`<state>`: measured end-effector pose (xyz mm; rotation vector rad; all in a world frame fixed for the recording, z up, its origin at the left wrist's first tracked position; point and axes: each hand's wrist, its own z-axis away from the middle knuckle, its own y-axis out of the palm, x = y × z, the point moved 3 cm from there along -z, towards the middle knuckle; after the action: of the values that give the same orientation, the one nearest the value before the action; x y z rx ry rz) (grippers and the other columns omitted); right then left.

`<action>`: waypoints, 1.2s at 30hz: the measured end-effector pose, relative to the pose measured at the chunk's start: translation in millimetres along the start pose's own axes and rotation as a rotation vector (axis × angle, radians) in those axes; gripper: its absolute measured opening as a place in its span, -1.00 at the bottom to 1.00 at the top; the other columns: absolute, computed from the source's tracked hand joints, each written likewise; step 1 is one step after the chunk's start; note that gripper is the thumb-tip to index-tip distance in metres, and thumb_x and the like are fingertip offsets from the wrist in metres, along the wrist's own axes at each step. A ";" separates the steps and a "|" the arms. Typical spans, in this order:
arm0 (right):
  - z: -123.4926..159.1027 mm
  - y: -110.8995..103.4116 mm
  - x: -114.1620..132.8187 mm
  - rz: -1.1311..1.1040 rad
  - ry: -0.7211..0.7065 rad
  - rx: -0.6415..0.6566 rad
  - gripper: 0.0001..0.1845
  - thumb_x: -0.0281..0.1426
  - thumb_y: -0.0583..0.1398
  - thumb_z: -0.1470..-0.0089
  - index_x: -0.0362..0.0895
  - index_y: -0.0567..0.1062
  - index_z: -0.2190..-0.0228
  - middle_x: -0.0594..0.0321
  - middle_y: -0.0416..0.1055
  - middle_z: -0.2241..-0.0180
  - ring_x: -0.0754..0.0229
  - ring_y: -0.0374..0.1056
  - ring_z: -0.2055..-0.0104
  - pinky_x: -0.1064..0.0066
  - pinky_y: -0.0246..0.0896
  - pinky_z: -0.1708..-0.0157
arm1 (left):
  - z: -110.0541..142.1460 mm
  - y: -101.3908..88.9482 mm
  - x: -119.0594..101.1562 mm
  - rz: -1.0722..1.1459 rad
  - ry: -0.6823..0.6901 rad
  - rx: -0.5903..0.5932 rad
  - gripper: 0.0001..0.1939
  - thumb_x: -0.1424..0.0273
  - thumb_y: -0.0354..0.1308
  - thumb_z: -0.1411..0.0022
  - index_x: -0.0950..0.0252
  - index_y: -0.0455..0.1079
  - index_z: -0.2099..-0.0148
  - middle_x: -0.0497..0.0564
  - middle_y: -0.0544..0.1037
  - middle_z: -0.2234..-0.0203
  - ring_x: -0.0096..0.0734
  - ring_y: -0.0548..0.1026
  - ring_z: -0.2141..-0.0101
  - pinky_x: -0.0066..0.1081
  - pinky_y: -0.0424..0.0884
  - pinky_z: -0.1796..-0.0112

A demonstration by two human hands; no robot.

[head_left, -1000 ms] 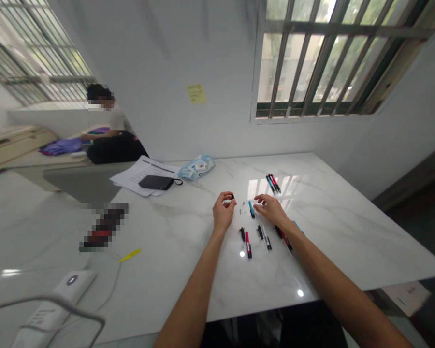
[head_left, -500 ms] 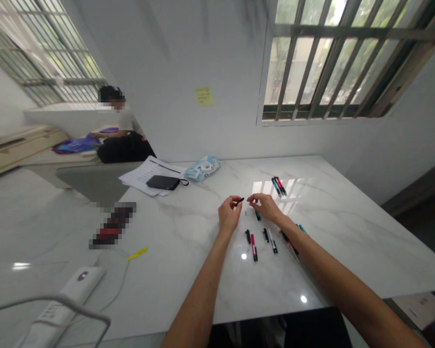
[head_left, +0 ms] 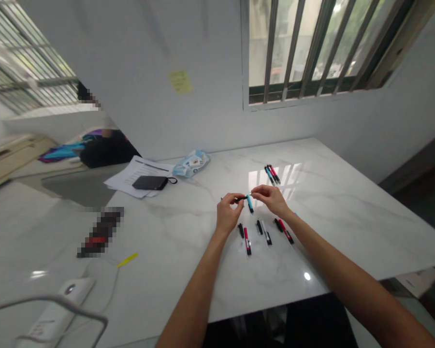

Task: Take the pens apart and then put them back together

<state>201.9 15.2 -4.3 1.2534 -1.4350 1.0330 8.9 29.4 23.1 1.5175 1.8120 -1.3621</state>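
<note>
The left hand (head_left: 228, 215) is clamping a black pen (head_left: 238, 198) between its fingers, and the right hand (head_left: 271, 200) is closing in from the right, having just narrowed the gap between the hands. Its fingertips (head_left: 256, 190) are coming together at the pen's end, though I cannot tell whether they are gripping it. A teal pen (head_left: 250, 204) is lying just beneath the hands, while a row of pens (head_left: 247, 241) is lying nearer the person on the marble table (head_left: 348, 227).
</note>
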 end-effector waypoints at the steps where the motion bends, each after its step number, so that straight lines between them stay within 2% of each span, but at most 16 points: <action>1: -0.5 -0.2 0.8 -0.003 -0.003 0.003 -0.62 -0.09 0.43 0.03 -0.13 0.64 0.29 0.18 0.64 0.31 0.15 0.53 0.27 0.29 0.43 0.17 | -0.1 0.0 -1.0 -0.004 0.000 -0.006 -0.87 0.41 0.24 -0.26 0.20 0.60 0.16 0.00 0.66 0.24 -0.35 0.57 0.26 -0.36 0.46 0.17; 6: 0.3 3.2 3.6 -0.022 -0.016 0.054 -0.64 -0.12 0.42 0.00 -0.11 0.65 0.26 0.18 0.64 0.30 0.15 0.55 0.25 0.27 0.45 0.12 | -1.1 -1.2 -4.0 -0.025 -0.009 -0.054 -0.85 0.39 0.24 -0.25 0.19 0.60 0.14 0.00 0.66 0.24 -0.35 0.56 0.27 -0.35 0.48 0.17; 15: 0.8 3.5 4.8 0.003 -0.018 0.029 -0.64 -0.10 0.41 -0.02 -0.10 0.66 0.26 0.17 0.65 0.29 0.13 0.55 0.25 0.26 0.46 0.14 | -1.1 0.6 -1.6 -0.020 -0.035 -0.041 -0.84 0.33 0.26 -0.25 0.17 0.61 0.13 0.01 0.67 0.23 -0.32 0.56 0.28 -0.32 0.47 0.17; 21: 1.0 4.5 2.6 0.006 -0.003 0.050 -0.65 -0.13 0.42 0.00 -0.10 0.67 0.24 0.16 0.66 0.27 0.12 0.56 0.23 0.26 0.45 0.11 | -0.9 0.2 0.5 -0.007 -0.036 -0.033 -0.85 0.37 0.26 -0.24 0.18 0.61 0.15 0.01 0.67 0.23 -0.33 0.56 0.28 -0.35 0.46 0.18; 26: 2.3 4.4 4.7 0.151 -0.029 0.047 -0.67 -0.10 0.36 -0.08 -0.09 0.68 0.26 0.19 0.65 0.35 0.14 0.52 0.32 0.34 0.39 0.27 | -1.0 -0.1 -1.8 -0.025 -0.002 -0.030 -0.87 0.40 0.26 -0.23 0.17 0.61 0.18 0.00 0.66 0.26 -0.34 0.55 0.27 -0.35 0.44 0.20; 31: 3.8 4.1 6.0 0.325 -0.035 0.054 -0.60 -0.08 0.23 -0.23 -0.12 0.64 0.42 0.24 0.56 0.50 0.21 0.41 0.45 0.41 0.26 0.39 | -0.6 1.4 -2.4 -0.030 -0.008 -0.026 -0.87 0.41 0.27 -0.21 0.18 0.59 0.17 -0.02 0.66 0.26 -0.36 0.55 0.30 -0.35 0.43 0.20; 36: 6.1 7.6 10.6 0.276 -0.083 0.126 -0.68 -0.12 0.21 -0.25 -0.08 0.62 0.21 0.24 0.60 0.36 0.19 0.47 0.32 0.42 0.31 0.32 | 0.4 1.8 0.3 -0.014 -0.038 -0.038 -0.83 0.41 0.29 -0.20 0.18 0.58 0.13 -0.02 0.67 0.24 -0.36 0.56 0.30 -0.35 0.43 0.19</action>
<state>193.2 8.0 4.7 1.2209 -1.6618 1.2857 10.3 29.1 21.9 1.4527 1.8185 -1.3460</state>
